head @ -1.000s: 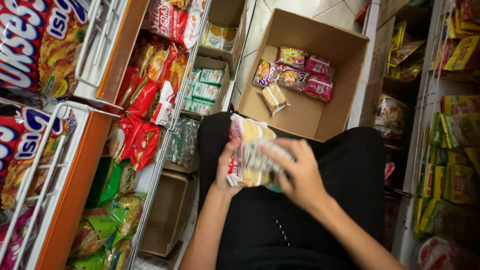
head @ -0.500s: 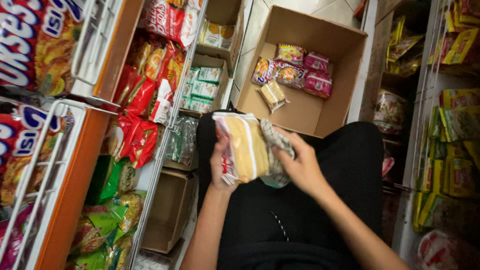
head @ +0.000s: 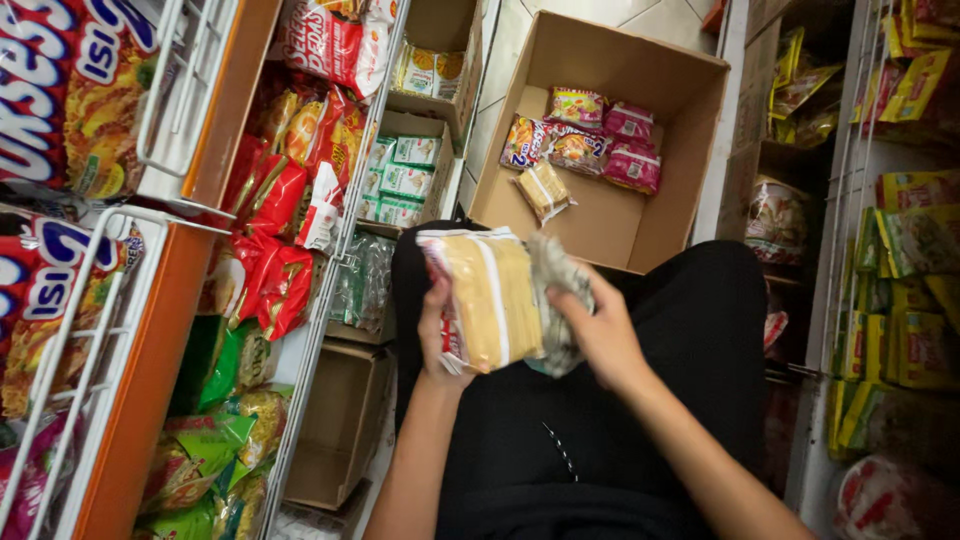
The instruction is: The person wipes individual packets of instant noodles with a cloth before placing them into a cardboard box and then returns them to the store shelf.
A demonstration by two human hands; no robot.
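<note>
Over the lap, left hand point(head: 437, 330) closed on noodle packet point(head: 487, 298) — right hand point(head: 597, 335) gripping its crinkled side.

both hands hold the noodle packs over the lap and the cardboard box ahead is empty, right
Not quite: the cardboard box is not empty. The head view shows several snack packets lying in it. Both the left hand and right hand do hold the noodle packs.

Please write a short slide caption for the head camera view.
Both hands, left and right, hold noodle packets above an open cardboard box.
</note>
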